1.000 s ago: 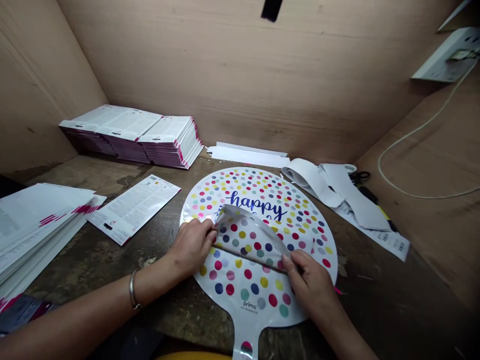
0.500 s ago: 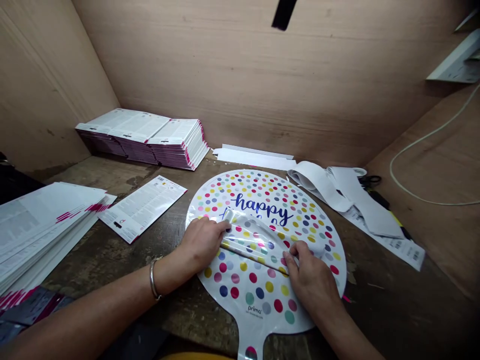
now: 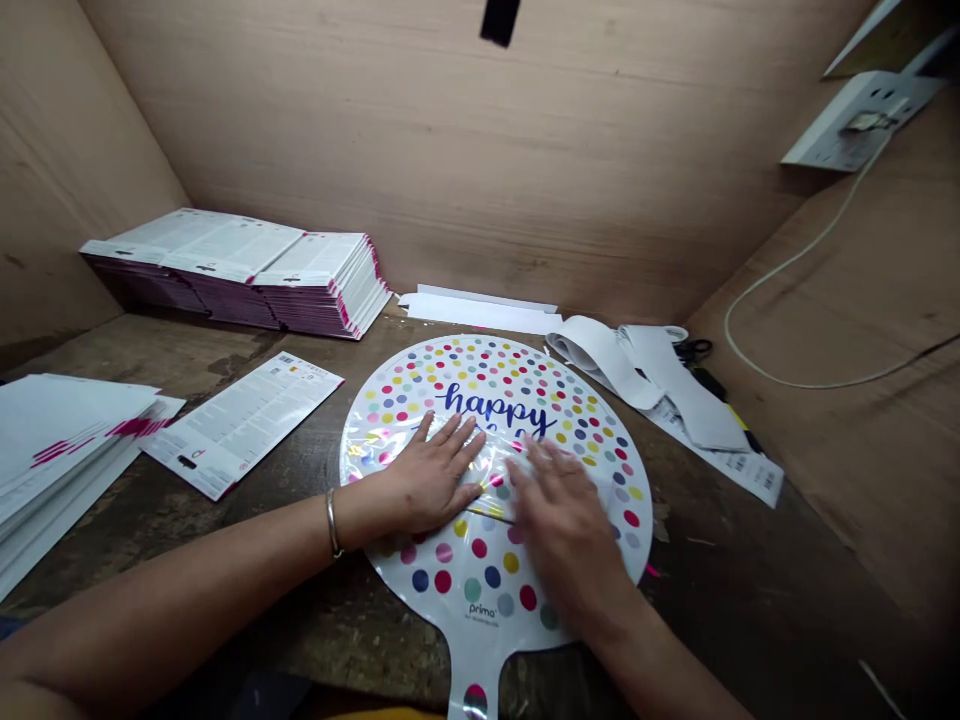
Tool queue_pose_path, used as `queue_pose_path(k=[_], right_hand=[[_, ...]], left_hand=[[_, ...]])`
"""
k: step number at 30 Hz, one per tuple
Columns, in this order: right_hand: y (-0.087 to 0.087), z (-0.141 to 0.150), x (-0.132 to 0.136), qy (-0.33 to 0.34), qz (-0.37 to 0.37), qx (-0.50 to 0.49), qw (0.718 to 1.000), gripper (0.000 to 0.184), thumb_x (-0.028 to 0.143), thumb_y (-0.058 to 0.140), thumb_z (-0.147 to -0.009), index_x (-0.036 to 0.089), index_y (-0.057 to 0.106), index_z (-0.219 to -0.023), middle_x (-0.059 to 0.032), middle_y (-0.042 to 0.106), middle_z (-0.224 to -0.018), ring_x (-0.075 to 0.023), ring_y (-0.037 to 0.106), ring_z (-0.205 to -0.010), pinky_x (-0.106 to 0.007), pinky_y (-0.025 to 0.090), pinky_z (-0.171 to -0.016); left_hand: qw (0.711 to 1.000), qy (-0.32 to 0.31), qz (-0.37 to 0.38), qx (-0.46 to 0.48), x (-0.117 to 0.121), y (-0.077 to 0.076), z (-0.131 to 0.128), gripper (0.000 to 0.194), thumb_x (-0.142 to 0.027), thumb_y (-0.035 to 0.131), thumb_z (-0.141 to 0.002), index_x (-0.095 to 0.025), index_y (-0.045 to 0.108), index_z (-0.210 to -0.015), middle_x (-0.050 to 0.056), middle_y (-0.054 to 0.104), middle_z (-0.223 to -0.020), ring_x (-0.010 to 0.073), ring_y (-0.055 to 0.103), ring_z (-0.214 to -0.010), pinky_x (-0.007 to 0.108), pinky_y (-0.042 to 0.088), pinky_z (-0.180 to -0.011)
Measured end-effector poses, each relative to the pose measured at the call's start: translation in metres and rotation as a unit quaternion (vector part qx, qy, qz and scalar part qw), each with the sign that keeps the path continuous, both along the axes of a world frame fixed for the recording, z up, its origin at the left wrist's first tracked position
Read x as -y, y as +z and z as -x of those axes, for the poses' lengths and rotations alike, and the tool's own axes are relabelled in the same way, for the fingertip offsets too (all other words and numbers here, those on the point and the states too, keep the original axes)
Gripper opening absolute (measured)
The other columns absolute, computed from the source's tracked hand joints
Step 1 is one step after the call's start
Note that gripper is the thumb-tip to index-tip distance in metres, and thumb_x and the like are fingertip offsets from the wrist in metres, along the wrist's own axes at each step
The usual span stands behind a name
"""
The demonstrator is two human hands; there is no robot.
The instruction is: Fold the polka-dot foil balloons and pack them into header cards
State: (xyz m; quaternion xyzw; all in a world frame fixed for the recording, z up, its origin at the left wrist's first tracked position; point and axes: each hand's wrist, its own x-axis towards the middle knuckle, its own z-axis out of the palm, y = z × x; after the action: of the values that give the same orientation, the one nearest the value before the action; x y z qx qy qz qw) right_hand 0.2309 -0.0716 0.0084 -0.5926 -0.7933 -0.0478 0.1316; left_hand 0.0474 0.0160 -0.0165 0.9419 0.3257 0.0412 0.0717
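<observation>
A round foil balloon with coloured dots and the word "happy" lies flat on the table, its tail pointing toward me. Across its middle runs a folded band of the foil, partly covered by both hands. My left hand lies flat on the left part of this fold, fingers spread. Over the right part rests my right hand, palm down with fingers stretched out and smeared by motion. Below "happy" the second line of lettering is mostly hidden by the fold and my hands.
Printed cards stand stacked at the back left. A single card and another card pile lie left of the balloon. At right are a curled label strip and scissors. A cable hangs from the wall socket.
Both hands have let go of the pinched edge of the foil and now lie flat on it. The raised flap has been pressed down into a flat fold. The camera view has shifted.
</observation>
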Motion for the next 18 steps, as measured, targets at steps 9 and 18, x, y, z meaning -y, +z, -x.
queue_pose_path(k=[9,18], right_hand=[[-0.005,-0.095,0.012,-0.118,-0.02,-0.029,0.992,0.039,0.034,0.038,-0.09,0.013,0.068,-0.104,-0.0168,0.06,-0.121,-0.0319,0.046,-0.12,-0.054,0.038,-0.097],[0.029,-0.023,-0.099,-0.047,0.217,-0.127,0.967,0.035,0.037,0.065,-0.07,0.021,0.061,-0.102,-0.0063,0.066,-0.094,-0.0219,0.06,-0.083,-0.032,0.046,-0.071]], left_hand=[[0.999,0.027,0.028,-0.007,0.001,0.003,0.001,0.063,-0.052,0.028,-0.093,-0.019,0.017,-0.146,0.015,0.012,-0.152,0.0348,0.007,-0.139,0.063,0.003,-0.105],[1.0,0.02,0.021,-0.009,0.002,0.006,0.003,0.063,-0.051,0.033,-0.092,-0.02,0.018,-0.145,0.014,0.016,-0.152,0.0344,0.01,-0.139,0.061,0.007,-0.106]])
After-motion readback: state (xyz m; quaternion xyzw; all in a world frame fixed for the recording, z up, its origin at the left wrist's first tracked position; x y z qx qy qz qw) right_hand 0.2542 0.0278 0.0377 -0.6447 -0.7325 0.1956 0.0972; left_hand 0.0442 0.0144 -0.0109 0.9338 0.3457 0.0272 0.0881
